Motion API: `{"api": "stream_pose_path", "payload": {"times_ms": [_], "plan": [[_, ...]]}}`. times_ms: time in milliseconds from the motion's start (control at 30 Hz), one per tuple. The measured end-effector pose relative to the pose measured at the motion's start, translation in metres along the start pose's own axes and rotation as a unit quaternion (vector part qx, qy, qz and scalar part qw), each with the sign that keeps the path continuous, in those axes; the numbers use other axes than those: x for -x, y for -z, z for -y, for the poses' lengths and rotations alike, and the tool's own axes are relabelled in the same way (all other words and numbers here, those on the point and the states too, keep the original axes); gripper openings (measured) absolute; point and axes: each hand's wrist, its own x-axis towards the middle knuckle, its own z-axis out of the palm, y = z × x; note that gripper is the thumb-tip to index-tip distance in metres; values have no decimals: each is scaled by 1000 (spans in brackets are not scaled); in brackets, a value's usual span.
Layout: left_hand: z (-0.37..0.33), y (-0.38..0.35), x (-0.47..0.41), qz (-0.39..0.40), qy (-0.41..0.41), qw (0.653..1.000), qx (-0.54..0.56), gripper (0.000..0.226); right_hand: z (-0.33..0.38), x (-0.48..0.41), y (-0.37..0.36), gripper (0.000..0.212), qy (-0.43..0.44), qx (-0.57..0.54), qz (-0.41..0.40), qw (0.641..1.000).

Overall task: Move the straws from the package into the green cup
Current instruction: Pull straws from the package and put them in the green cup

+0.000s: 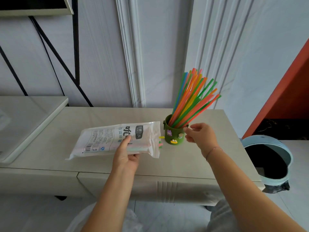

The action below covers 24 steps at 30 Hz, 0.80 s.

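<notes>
On the pale bench (100,118) against a panelled wall, head view: the left hand (124,158) grips the straw package (117,139), which lies flat with its open end turned toward the green cup (174,135). A few straw tips (160,144) stick out of that opening; most straws (192,97) stand fanned in the cup, leaning right. The right hand (200,136) hovers just beside the cup's right wall, fingers loosely spread and holding nothing. Judged step: late in the transfer, between one load delivered and the next pick. The next move calls for the right hand to cross in front of the cup to the package mouth and pinch the protruding tips, while the left steadies the package; the light cup could tip if brushed. How many straws remain inside cannot be told, as the printed film blurs them. A round bin (267,158) beside the bench is partly hidden by its corner
</notes>
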Motion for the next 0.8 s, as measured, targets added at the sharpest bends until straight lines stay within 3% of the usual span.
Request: {"api": "stream_pose_path", "payload": {"times_ms": [100, 300, 633, 800], "plan": [[3, 0, 1, 5, -5, 1000, -1, 22, -1, 20, -5, 20, -17, 4, 57, 998], [7, -2, 6, 35, -17, 999, -6, 21, 5, 48, -26, 23, -6, -71, 224, 972], [4, 0, 7, 91, -34, 995, 12, 36, 2, 49, -30, 10, -1, -116, 206, 972], [0, 2, 6, 89, -20, 995, 30, 30, 4, 43, -19, 9, -25, -149, 180, 972]]}}
